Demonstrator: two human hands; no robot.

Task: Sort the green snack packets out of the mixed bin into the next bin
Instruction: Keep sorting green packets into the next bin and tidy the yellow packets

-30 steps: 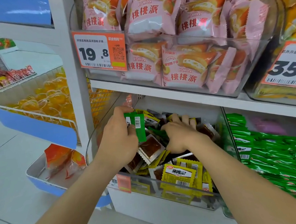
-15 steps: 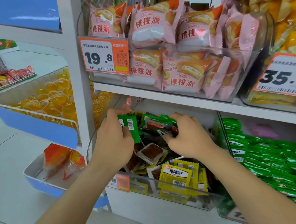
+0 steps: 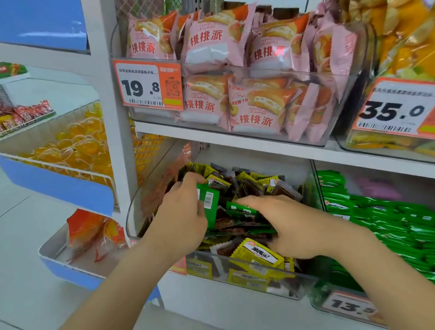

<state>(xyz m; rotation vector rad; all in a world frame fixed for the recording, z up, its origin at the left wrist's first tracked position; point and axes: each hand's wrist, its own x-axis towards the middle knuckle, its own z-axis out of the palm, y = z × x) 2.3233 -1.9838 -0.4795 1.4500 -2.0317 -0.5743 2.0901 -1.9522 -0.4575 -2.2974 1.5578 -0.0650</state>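
Curling round a green packet (image 3: 209,205), left hand (image 3: 182,221) fingers (image 3: 193,179) grip it; right hand (image 3: 291,224) fingers (image 3: 252,202) cover another packet (image 3: 242,209), grip unclear.

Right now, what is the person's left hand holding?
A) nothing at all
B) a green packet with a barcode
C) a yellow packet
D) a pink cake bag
B: the left hand grips a green packet, whose white barcode label shows just past the fingers.
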